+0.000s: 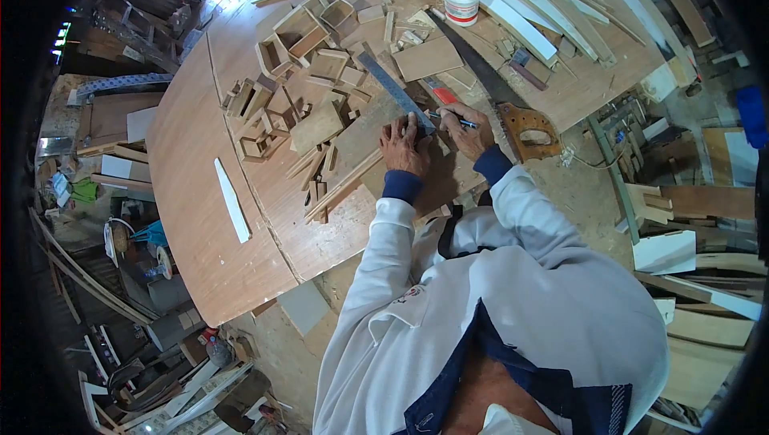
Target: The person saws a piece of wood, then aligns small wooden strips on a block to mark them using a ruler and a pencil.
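Observation:
My left hand (403, 149) presses down at the near end of a metal ruler (391, 88), its fingers bent over the edge and onto the wooden board beneath. A dark pen (464, 122) is gripped in my right hand (471, 137), just right of the ruler's near end. The pen's tip points left toward the ruler. Beyond my right hand lies a tool with a red part (443, 96). A handsaw (481, 66) with a wooden handle rests to the right of my right hand. Thin wood strips (344, 187) lie beside my left hand.
The wooden table (188, 195) carries several small open wooden boxes (306, 33) and loose offcuts. A white jar (461, 4) holding brushes or sticks stands at the back. Long boards (553, 2) lie at the far right, and a white tapered strip (231, 201) at left.

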The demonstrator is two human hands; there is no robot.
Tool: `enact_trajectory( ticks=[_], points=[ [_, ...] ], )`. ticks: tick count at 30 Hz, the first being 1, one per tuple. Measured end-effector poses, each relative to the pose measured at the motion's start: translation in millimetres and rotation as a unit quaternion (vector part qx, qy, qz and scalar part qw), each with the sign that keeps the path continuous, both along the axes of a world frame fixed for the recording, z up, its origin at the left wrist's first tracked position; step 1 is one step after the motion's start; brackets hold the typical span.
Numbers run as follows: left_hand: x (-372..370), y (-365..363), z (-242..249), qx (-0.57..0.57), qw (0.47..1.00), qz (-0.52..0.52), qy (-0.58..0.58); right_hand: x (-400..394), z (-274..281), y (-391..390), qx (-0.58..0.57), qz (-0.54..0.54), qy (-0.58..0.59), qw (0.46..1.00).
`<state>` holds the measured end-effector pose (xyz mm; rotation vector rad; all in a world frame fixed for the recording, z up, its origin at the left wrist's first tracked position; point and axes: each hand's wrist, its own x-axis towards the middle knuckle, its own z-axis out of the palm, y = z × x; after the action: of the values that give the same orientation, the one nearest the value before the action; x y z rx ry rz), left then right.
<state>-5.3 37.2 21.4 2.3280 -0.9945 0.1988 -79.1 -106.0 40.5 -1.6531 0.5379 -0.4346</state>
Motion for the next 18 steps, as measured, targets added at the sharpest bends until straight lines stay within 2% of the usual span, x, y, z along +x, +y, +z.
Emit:
enact_trajectory(
  ticks=[5, 15, 17, 18],
  points=[
    [0, 0, 2, -0.002, 1.000, -0.001, 0.005, 3, -8, 1, -0.023, 0.000, -0.029, 0.999],
    [-1, 0, 5, -0.005, 1.000, -0.002, 0.003, 0, -8, -1, -0.065, 0.014, -0.007, 0.998],
    [0, 0, 4, 0.002, 1.000, 0.000, 0.000, -2, -26, -7, -0.152, 0.018, 0.047, 0.987],
    [0, 0, 3, 0.008, 1.000, 0.002, -0.002, -5, -18, -5, -0.152, 0.016, 0.048, 0.987]
  ],
)
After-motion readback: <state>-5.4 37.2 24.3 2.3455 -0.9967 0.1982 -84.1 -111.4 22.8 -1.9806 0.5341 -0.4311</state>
